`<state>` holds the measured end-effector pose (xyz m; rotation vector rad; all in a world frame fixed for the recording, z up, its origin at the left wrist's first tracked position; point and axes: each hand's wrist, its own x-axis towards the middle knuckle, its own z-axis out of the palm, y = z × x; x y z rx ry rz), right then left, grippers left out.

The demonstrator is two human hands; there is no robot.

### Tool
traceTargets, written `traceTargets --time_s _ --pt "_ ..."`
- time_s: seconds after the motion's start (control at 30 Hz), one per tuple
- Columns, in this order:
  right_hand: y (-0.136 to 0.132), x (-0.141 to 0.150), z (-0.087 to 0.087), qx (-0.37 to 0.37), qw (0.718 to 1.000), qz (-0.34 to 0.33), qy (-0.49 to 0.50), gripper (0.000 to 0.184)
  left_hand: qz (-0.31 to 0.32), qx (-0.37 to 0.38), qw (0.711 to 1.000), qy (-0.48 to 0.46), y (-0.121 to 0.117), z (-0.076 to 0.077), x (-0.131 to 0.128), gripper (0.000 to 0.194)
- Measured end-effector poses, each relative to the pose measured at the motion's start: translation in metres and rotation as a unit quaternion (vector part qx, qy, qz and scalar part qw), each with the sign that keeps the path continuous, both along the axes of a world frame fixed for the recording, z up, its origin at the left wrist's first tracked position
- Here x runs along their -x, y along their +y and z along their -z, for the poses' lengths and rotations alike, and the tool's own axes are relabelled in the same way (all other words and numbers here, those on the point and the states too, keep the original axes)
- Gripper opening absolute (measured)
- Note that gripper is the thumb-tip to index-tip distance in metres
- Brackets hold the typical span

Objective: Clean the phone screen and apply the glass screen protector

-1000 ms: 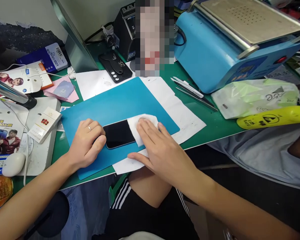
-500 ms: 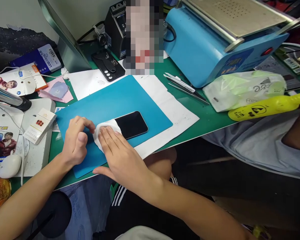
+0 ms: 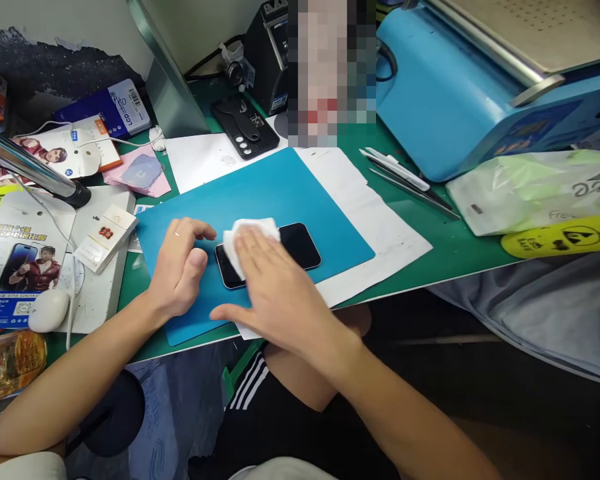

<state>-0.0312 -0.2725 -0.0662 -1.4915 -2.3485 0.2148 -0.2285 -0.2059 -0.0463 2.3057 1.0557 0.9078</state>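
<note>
A smartphone [image 3: 301,247] with a black screen lies face up on a blue mat [image 3: 280,180]. My right hand [image 3: 280,293] presses a folded white wipe [image 3: 264,225] onto its screen, fingers lying over the wipe and thumb stretched out to the left. Under the wipe and fingers, the middle of the screen is hidden. Close to the phone's left end is my left hand [image 3: 180,267], empty, its fingers bent and its thumb apart from them.
White paper [image 3: 390,240] lies under the mat. Tweezers [image 3: 410,190] and a pen-like tool are to its right, before a blue machine [image 3: 430,100]. A yellow bottle [image 3: 560,237], a phone case [image 3: 245,127] and a cigarette pack [image 3: 106,237] surround the mat.
My right hand has slid the wipe from the phone's left end toward its middle, uncovering the left end. The whole view has shifted. My left hand stays near the phone's left end.
</note>
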Motion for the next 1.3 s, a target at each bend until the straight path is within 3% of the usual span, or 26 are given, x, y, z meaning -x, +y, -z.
traceTargets --time_s 0.13,0.27,0.37,0.47,0.67,0.8,0.9,1.03,1.1,1.3 --pt "-0.01 0.019 -0.002 -0.015 0.999 -0.04 0.009 0.117 0.044 -0.022 0.998 0.026 0.001 -0.001 0.001 0.064" --pt "-0.034 -0.018 0.0 -0.043 0.997 -0.065 -0.022 0.099 0.099 -0.018 0.994 0.043 0.003 0.003 0.001 0.075" --pt "-0.042 -0.055 0.001 -0.052 0.997 -0.033 -0.05 0.088 0.126 -0.017 0.992 0.006 0.004 0.008 0.0 0.104" --pt "-0.036 -0.067 0.004 -0.045 0.997 0.003 -0.063 0.088 0.131 -0.024 0.991 0.006 0.005 0.01 -0.002 0.11" --pt "-0.015 -0.019 0.012 -0.012 0.996 0.08 -0.03 0.103 0.124 -0.051 0.99 0.033 0.008 0.009 0.001 0.113" --pt "-0.02 0.014 0.008 -0.021 1.0 0.016 0.004 0.105 0.125 -0.056 0.989 0.057 0.01 0.007 0.005 0.114" --pt "-0.023 0.021 0.007 -0.03 0.999 -0.029 0.017 0.104 0.131 -0.056 0.987 0.074 0.01 0.005 0.005 0.108" --pt "-0.016 0.001 0.01 -0.035 0.988 -0.152 0.021 0.104 0.152 -0.06 0.98 0.114 0.008 0.001 0.003 0.105" --pt "-0.01 -0.018 0.012 -0.042 0.983 -0.178 0.007 0.105 0.16 -0.072 0.975 0.133 0.007 0.0 0.002 0.105" --pt "-0.005 -0.073 0.013 -0.042 0.996 -0.059 -0.047 0.095 0.149 -0.12 0.959 0.21 0.006 -0.002 -0.003 0.109"
